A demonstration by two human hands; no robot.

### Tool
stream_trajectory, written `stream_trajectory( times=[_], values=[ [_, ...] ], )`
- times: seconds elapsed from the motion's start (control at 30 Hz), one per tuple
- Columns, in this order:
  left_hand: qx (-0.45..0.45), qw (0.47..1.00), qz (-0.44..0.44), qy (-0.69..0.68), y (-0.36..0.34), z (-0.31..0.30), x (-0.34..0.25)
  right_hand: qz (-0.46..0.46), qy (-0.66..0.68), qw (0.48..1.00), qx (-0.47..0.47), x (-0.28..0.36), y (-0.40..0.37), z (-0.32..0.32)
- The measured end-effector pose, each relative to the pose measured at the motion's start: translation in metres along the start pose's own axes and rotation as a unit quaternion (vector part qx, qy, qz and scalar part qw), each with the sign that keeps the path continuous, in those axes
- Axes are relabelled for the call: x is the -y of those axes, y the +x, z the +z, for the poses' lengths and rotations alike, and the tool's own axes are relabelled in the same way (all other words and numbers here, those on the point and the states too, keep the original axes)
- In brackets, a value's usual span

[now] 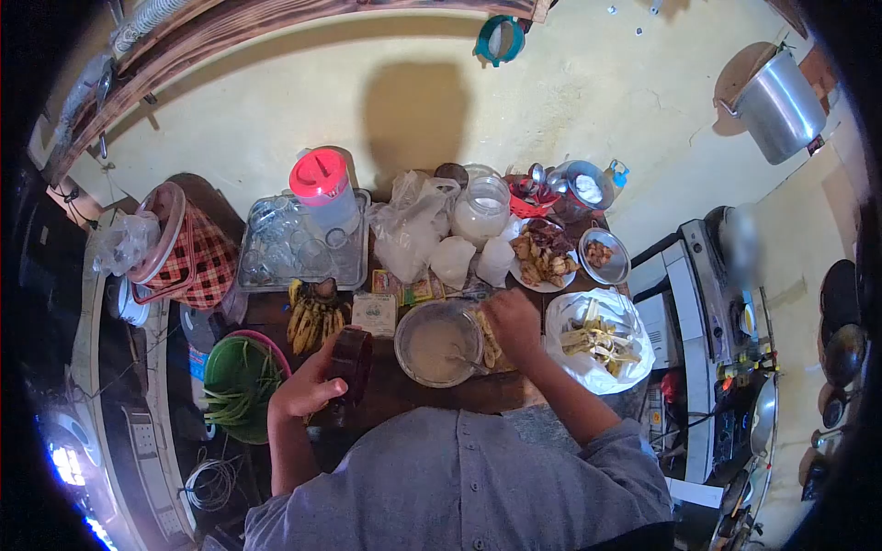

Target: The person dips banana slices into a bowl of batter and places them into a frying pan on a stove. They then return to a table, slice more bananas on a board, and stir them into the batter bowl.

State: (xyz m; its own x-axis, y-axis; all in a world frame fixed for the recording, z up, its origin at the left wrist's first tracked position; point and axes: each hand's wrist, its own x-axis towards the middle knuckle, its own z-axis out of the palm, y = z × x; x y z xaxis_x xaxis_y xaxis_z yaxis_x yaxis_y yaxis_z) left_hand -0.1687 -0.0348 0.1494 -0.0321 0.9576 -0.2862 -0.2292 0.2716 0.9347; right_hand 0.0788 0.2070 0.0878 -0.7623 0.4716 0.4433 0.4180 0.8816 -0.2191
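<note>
Left hand [308, 389] gripping dark object [354, 365]; right hand [515, 323] angled down beside yellow pieces [491, 343], grip unclear.

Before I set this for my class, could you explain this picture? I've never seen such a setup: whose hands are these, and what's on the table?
There is no robot: one person works bare-handed. The single picture comes from a camera on their head, looking forward and down. On the wooden table, a bowl of pale liquid with a spoon stands in the middle. A banana bunch is left of it, banana peels right, and a pitcher behind. The left hand holds a dark object, too unclear to name. The right hand is beside the bowl; whether it holds anything is unclear.
</note>
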Motion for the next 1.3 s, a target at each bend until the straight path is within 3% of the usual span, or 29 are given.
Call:
stream_trajectory(
  times=[0.07,0.13,0.2,0.33,0.4,0.43,0.5,0.53,0.6,0.87,0.97,1.03,1.13,1.3],
  values=[
    [0.0,1.0,-0.01,-0.002,0.002,-0.002,0.003,0.093,0.083,0.989,-0.08,-0.019,0.02,-0.003],
    [-0.006,1.0,0.005,-0.004,0.005,-0.003,0.006,0.091,0.048,0.981,-0.165,-0.043,0.052,-0.011],
    [-0.008,1.0,0.003,-0.008,0.006,-0.003,0.004,0.128,-0.011,0.977,-0.173,-0.062,0.084,-0.023],
    [-0.033,0.999,-0.001,-0.03,0.005,-0.004,0.008,0.109,-0.081,0.973,-0.184,-0.102,0.141,-0.01],
    [-0.041,0.999,0.003,-0.033,0.003,-0.005,0.009,0.115,-0.183,0.976,-0.027,-0.131,0.161,0.02],
    [-0.047,0.998,0.004,-0.037,0.002,-0.007,0.009,0.111,-0.182,0.976,-0.032,-0.134,0.169,0.027],
    [-0.061,0.998,-0.001,-0.027,-0.002,-0.01,0.008,0.109,-0.234,0.959,0.117,-0.138,0.186,0.041],
    [-0.072,0.997,-0.011,-0.021,-0.004,-0.01,0.004,0.104,-0.234,0.96,0.112,-0.147,0.191,0.053],
    [-0.088,0.995,-0.021,-0.032,-0.007,-0.003,-0.01,0.086,-0.173,0.958,0.211,-0.158,0.198,0.068],
    [-0.104,0.993,-0.018,-0.044,-0.001,-0.012,0.005,0.113,-0.163,0.943,0.266,-0.158,0.21,0.057],
    [-0.096,0.995,-0.009,-0.031,0.004,-0.009,0.004,0.168,-0.125,0.946,0.248,-0.158,0.204,0.04],
    [-0.086,0.996,0.012,-0.017,0.008,-0.006,0.0,0.201,-0.101,0.962,0.155,-0.166,0.197,0.041],
    [-0.098,0.995,0.017,0.005,0.009,-0.006,0.009,0.248,-0.067,0.952,0.166,-0.164,0.192,0.017],
    [-0.084,0.996,0.019,-0.01,0.005,-0.006,0.019,0.259,-0.036,0.96,0.096,-0.156,0.16,-0.024]
  ],
)
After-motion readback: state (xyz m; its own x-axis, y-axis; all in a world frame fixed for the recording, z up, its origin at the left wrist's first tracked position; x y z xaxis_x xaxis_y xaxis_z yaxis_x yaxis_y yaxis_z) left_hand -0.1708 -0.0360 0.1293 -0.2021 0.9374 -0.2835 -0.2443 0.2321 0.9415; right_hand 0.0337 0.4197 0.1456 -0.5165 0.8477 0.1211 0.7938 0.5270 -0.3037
